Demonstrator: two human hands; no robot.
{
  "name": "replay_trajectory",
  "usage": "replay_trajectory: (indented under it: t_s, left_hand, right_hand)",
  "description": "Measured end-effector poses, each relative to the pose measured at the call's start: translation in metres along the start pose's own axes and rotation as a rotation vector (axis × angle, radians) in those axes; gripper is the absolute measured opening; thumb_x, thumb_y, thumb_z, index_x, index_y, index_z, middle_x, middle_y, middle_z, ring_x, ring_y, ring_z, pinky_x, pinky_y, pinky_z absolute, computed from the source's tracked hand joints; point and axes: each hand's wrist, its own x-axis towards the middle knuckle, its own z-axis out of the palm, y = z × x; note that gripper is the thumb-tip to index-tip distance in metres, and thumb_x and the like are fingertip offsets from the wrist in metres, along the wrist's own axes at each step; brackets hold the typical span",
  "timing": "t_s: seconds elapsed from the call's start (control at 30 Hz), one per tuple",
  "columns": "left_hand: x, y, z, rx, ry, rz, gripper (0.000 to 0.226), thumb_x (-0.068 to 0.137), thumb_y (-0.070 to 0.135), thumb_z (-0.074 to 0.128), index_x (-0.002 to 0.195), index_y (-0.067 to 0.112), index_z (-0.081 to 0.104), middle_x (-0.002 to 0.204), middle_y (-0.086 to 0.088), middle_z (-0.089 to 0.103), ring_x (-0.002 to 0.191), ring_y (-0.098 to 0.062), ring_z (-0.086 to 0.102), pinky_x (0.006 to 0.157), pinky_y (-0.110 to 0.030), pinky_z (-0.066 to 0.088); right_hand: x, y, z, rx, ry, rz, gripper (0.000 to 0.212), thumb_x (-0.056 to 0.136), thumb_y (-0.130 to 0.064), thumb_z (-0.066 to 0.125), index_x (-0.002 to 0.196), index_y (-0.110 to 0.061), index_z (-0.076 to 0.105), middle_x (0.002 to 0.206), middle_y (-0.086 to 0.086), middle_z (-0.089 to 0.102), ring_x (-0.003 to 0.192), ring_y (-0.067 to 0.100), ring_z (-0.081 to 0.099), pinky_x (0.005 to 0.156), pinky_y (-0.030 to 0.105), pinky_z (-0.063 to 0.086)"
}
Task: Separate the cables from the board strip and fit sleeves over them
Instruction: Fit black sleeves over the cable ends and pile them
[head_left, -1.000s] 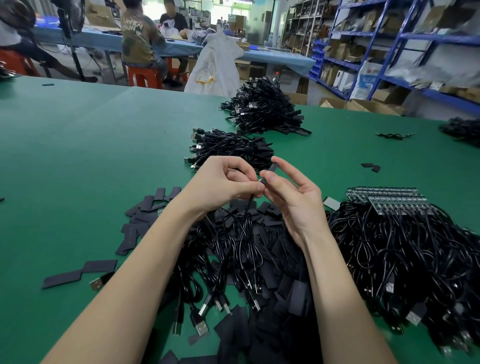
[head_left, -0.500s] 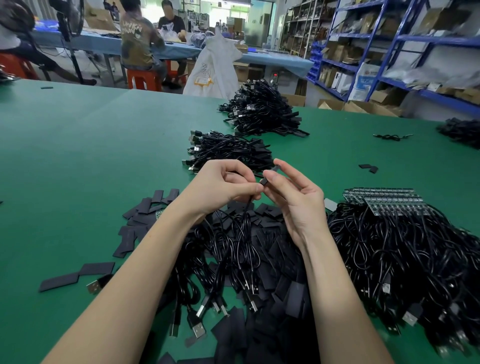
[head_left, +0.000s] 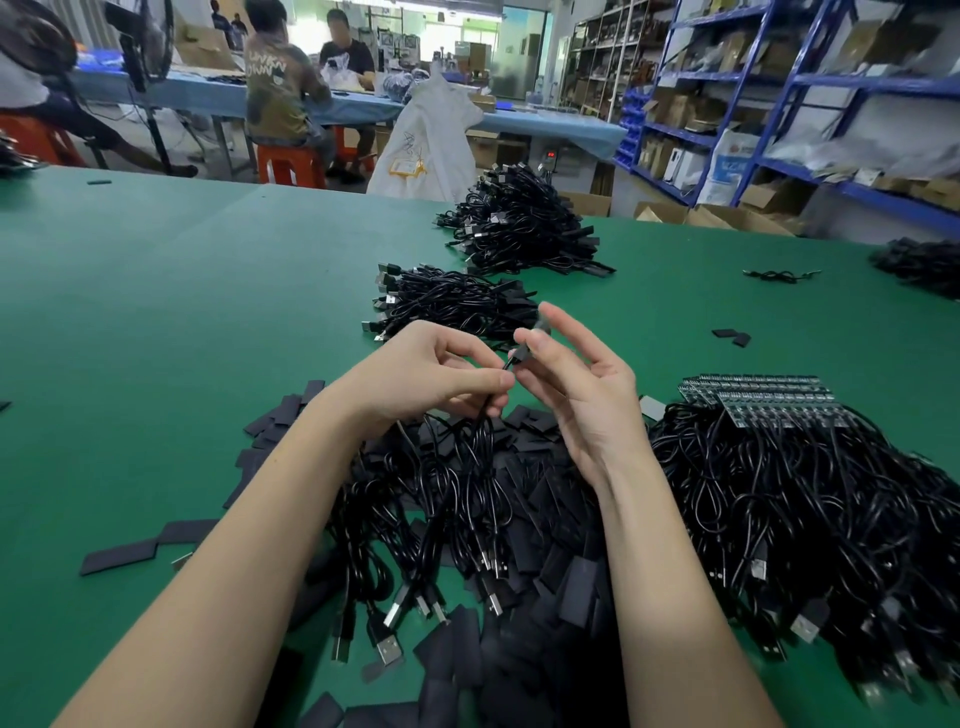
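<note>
At nine o'clock on the green table, flat black sleeves scattered loose, a longer pair lying apart toward eight. Just left of centre, left hand curled, thumb and fingertips pinching a thin black cable that drops to six o'clock into the heap of cables and sleeves beneath the forearms. Touching it at centre, right hand with thumb and forefinger pinching a small dark sleeve at the cable's upper end, remaining fingers spread and relaxed; whether the sleeve is fully seated, impossible to tell. At twelve o'clock, a small bundle of finished cables, a larger pile beyond it. At three o'clock, board strips resting on a big tangle of attached cables. Far at two o'clock, two stray sleeve pieces.
</note>
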Motion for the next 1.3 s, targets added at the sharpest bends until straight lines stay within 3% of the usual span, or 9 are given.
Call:
replay_trajectory:
  t_s: [0.1,0.23,0.33,0.57,0.73,0.87,1.03,1.17,1.3]
  left_hand:
    - [-0.007,0.009,-0.005,0.04,0.028,0.043,0.011,0.088,0.02,0.077,0.088,0.01,0.078,0.083,-0.015,0.076,0.073,-0.014,0.067,0.068,-0.019,0.055]
    - [-0.006,0.02,-0.006,0.054,0.225,0.15,0.008,0.085,0.025,0.08,0.084,0.018,0.078,0.078,0.0,0.075,0.07,-0.002,0.062,0.059,-0.01,0.047]
    - [-0.003,0.019,0.0,0.067,0.324,0.202,0.013,0.088,0.031,0.077,0.088,0.018,0.08,0.078,0.008,0.075,0.069,0.003,0.061,0.06,-0.008,0.044]
    - [-0.01,-0.01,-0.007,0.569,0.154,-0.004,0.049,0.102,0.052,0.047,0.077,0.014,0.065,0.067,0.001,0.065,0.056,-0.006,0.05,0.06,-0.022,0.041]
    - [-0.006,-0.009,-0.008,0.528,0.106,0.021,0.035,0.1,0.042,0.058,0.079,0.017,0.068,0.061,0.006,0.061,0.052,-0.005,0.049,0.052,-0.015,0.038]
    - [-0.005,-0.009,-0.003,0.38,0.044,0.1,0.023,0.098,0.033,0.064,0.084,0.017,0.072,0.068,0.0,0.064,0.061,-0.007,0.05,0.058,-0.02,0.041]
    - [-0.004,-0.007,0.0,0.27,0.108,0.206,0.016,0.097,0.029,0.067,0.086,0.021,0.076,0.06,0.014,0.058,0.06,-0.011,0.045,0.056,-0.019,0.036]
    - [-0.003,-0.006,0.008,0.228,0.18,0.248,0.009,0.098,0.029,0.065,0.097,0.024,0.072,0.071,0.01,0.063,0.065,-0.015,0.053,0.068,-0.033,0.046]
    - [-0.002,-0.013,0.002,0.408,0.167,0.038,0.016,0.102,0.041,0.053,0.106,0.025,0.048,0.087,0.003,0.071,0.083,-0.021,0.067,0.083,-0.036,0.052]
  right_hand:
    - [-0.002,-0.01,-0.005,-0.064,-0.154,0.106,0.061,0.075,-0.038,0.083,0.13,-0.032,0.057,0.116,0.006,0.076,0.103,0.024,0.073,0.083,0.028,0.059]
    - [-0.008,-0.014,0.001,-0.392,-0.372,0.242,0.031,0.084,-0.034,0.079,0.112,-0.023,0.071,0.089,-0.01,0.076,0.074,0.005,0.07,0.066,0.018,0.054]
    - [-0.009,-0.01,0.011,-0.449,-0.261,0.178,0.006,0.085,-0.026,0.081,0.087,-0.031,0.079,0.084,-0.01,0.075,0.07,0.002,0.064,0.061,0.014,0.05]
    - [-0.006,-0.013,0.001,-0.345,-0.03,0.106,0.016,0.088,-0.023,0.078,0.076,-0.032,0.076,0.094,0.0,0.079,0.084,0.014,0.074,0.062,0.02,0.052]
    - [-0.003,-0.012,-0.005,-0.311,-0.085,0.212,0.002,0.092,-0.022,0.074,0.09,-0.023,0.073,0.076,-0.009,0.072,0.064,0.008,0.068,0.055,0.02,0.052]
    - [-0.004,-0.012,-0.006,-0.44,-0.241,0.376,0.019,0.093,-0.039,0.069,0.102,-0.023,0.074,0.075,-0.01,0.07,0.063,0.007,0.066,0.057,0.021,0.054]
    - [-0.003,-0.015,-0.007,-0.428,-0.318,0.401,0.015,0.091,-0.029,0.074,0.104,-0.022,0.078,0.09,-0.011,0.075,0.064,0.008,0.065,0.057,0.022,0.055]
    - [-0.001,-0.015,-0.007,-0.382,-0.24,0.383,0.008,0.088,-0.016,0.076,0.096,-0.017,0.079,0.092,-0.001,0.075,0.059,0.009,0.061,0.059,0.023,0.057]
    - [0.001,-0.014,-0.006,-0.338,-0.046,0.3,0.014,0.085,-0.011,0.079,0.098,-0.011,0.073,0.091,0.007,0.079,0.065,0.01,0.07,0.053,0.019,0.053]
